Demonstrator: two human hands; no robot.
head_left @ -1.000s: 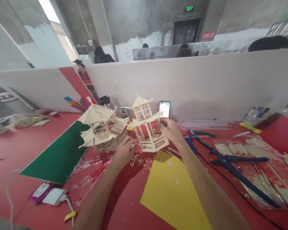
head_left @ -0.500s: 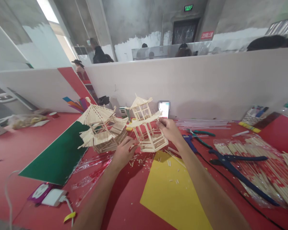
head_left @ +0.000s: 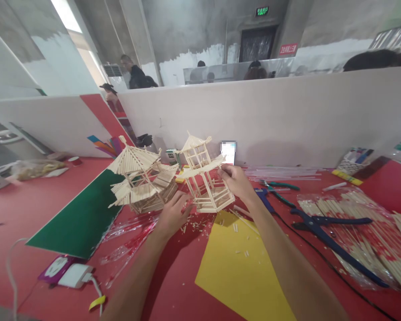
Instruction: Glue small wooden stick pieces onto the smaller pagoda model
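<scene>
A pale wooden-stick pavilion model (head_left: 205,171) with two tiers of roof tilts slightly on the red table. My right hand (head_left: 235,178) pinches the right edge of its lower roof. Low by the left side of its base is my left hand (head_left: 176,211), fingers stretched out and a little apart, with nothing seen in them; whether they touch the base is unclear. Just left of that hand stands a second, fuller stick pavilion (head_left: 138,176). Small stick scraps (head_left: 195,223) lie scattered in front of the models.
A yellow sheet (head_left: 235,272) lies in front, a green board (head_left: 76,214) at left. To the right are a glue gun (head_left: 265,199), green-handled pliers (head_left: 280,189), blue-handled cutters (head_left: 334,243) and bagged sticks (head_left: 364,227). A phone (head_left: 228,154) leans on the grey partition (head_left: 270,116).
My left hand has shifted slightly and its fingers have straightened a little. The right hand and both pavilions look the same.
</scene>
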